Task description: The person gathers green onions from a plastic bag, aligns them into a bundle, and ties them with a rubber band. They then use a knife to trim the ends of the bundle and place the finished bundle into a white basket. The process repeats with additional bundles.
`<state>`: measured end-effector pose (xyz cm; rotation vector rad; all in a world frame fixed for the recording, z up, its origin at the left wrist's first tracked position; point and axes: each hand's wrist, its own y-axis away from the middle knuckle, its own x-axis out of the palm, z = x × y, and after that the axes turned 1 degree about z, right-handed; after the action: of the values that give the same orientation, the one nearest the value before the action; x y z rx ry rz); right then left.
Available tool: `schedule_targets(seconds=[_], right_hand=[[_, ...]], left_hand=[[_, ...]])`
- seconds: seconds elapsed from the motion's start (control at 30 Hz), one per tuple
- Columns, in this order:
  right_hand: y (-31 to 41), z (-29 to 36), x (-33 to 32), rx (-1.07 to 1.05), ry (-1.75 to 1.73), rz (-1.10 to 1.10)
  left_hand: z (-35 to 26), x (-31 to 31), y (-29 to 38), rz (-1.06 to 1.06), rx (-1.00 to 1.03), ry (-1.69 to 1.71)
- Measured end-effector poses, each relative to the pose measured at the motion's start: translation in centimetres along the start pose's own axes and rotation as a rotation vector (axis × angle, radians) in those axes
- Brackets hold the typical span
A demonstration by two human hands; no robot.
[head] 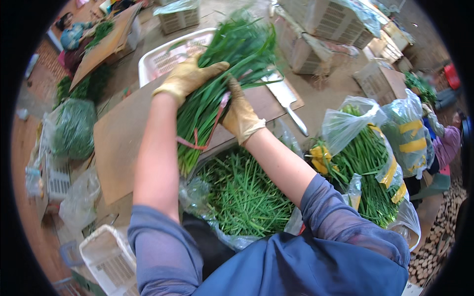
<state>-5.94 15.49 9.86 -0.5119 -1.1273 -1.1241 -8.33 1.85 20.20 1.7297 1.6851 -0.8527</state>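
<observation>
Both my hands wear yellowish work gloves and hold one large bunch of long green leaves, which look like garlic chives (200, 100). My left hand (192, 76) grips it from the left, thumb across the leaves. From the right, my right hand (239, 111) clasps the same bunch, its fingers partly hidden by leaves. A pinkish-red tie (209, 142) hangs loosely about the bunch near its stem end. The leafy end is motion-blurred. Beneath lies a brown board (118, 148), and a cleaver (283, 92) with a pale handle rests on its right part.
Behind the board stands a white plastic basket (148, 61). Loose green trimmings (248, 196) fill a lined container before me. To the right is an opened plastic bag of chives (370, 166). A white crate (111, 259) sits lower left. Other people work at left and right.
</observation>
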Motion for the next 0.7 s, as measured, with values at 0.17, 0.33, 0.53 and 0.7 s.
schedule_targets(seconds=[0.17,0.33,0.53,0.7], right_hand=[[-0.9,-1.2,-6.1,0.181,0.327,-0.628],[2.4,2.4,-10.7,0.344,0.586,-0.189],[6.3,2.8,-9.0,0.448,0.704,-0.099],[8.9,1.8,-3.5,0.066,0.791,0.126]], left_hand=[[7.1,0.9,0.7,-0.116,-0.197,-0.010],[16.0,-0.4,6.3,-0.088,-0.323,0.096],[14.7,1.1,11.4,-0.142,-0.183,-0.052],[14.7,3.3,14.1,-0.334,-0.197,0.006]])
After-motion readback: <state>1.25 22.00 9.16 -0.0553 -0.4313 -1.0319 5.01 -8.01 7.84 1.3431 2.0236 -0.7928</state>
